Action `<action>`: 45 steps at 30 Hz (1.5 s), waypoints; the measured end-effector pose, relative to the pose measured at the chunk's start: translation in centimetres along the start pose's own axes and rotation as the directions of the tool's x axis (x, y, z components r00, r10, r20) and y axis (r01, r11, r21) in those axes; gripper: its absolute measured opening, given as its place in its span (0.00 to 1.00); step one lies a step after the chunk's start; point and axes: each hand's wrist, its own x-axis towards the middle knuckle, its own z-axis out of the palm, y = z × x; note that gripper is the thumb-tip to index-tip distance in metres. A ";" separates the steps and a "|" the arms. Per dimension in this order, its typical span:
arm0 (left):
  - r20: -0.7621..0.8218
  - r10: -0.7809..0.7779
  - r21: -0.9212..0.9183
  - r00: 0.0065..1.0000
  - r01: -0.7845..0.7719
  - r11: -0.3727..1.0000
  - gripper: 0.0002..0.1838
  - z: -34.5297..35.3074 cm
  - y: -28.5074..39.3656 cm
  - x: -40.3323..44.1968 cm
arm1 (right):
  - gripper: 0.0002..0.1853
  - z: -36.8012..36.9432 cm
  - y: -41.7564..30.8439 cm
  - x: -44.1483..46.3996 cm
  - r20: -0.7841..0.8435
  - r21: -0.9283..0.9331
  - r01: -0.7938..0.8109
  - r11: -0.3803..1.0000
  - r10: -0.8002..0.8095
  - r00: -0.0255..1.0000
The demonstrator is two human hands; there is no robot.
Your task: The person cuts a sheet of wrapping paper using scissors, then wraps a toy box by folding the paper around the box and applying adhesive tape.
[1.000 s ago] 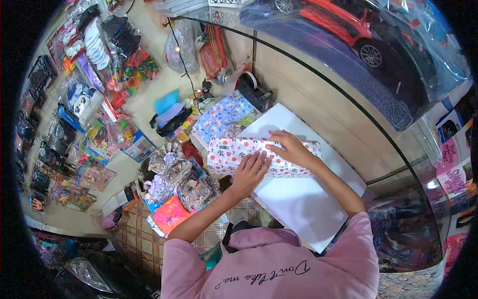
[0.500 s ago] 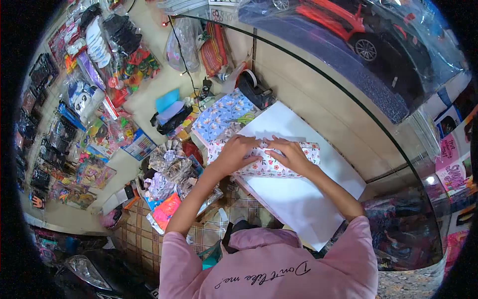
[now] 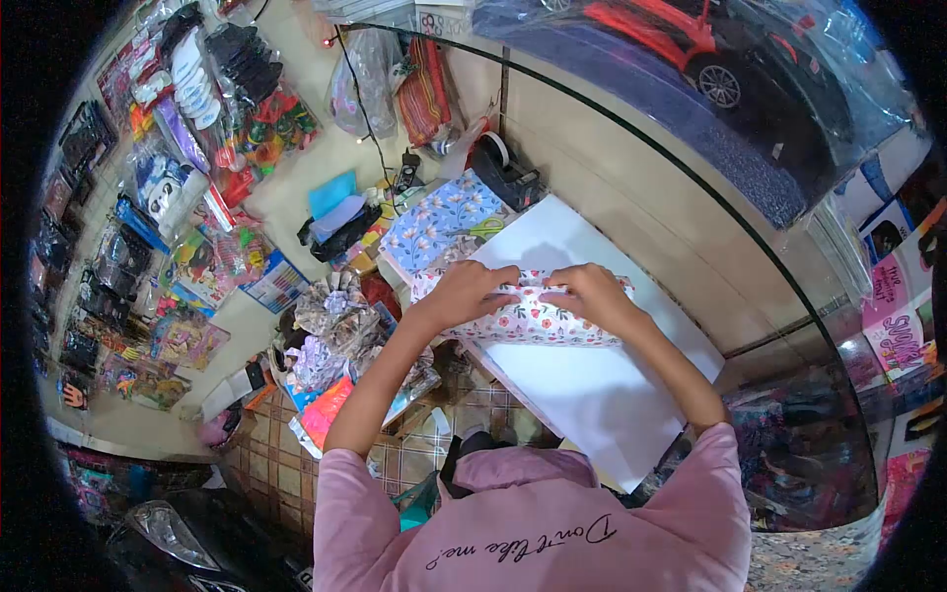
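A box-shaped bundle in white wrapping paper point(image 3: 538, 324) with red and pink flowers lies across a large white sheet point(image 3: 617, 395). My left hand point(image 3: 472, 296) is closed at the bundle's upper left, thumb and fingers pinching the paper near its middle. Facing it, my right hand point(image 3: 595, 296) pinches the paper's edge from the right, its thumb pointing inward. A small gap separates the two hands. What lies inside the paper is hidden.
Behind the bundle are blue floral paper point(image 3: 434, 222), green-handled scissors point(image 3: 485, 227) and a black tape dispenser point(image 3: 511, 178). Crumpled ribbon-like material point(image 3: 330, 326) is piled at left. A glass shelf edge point(image 3: 671, 128) curves overhead at right, carrying a boxed toy car point(image 3: 681, 79).
My fingers, which lay spread on the bundle, have closed into pinches on the paper. The right hand has shifted slightly right, and the paper's upper edge appears lifted between the hands.
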 end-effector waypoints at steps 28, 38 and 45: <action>-0.037 0.052 -0.345 0.998 -0.062 0.936 0.10 1.3 -3.0 1.8 | 0.11 4.2 2.1 0.2 -0.257 -0.024 0.065 0.998 -0.069 0.964; -0.023 -0.058 -0.406 0.998 0.044 0.913 0.15 2.1 -3.6 1.7 | 0.15 5.8 3.5 -0.5 -0.326 -0.128 -0.043 0.991 -0.001 0.945; -0.305 0.038 0.125 0.952 0.001 0.992 0.30 3.9 -0.7 -0.1 | 0.15 5.8 3.2 -0.4 -0.286 -0.179 -0.118 0.977 0.063 0.956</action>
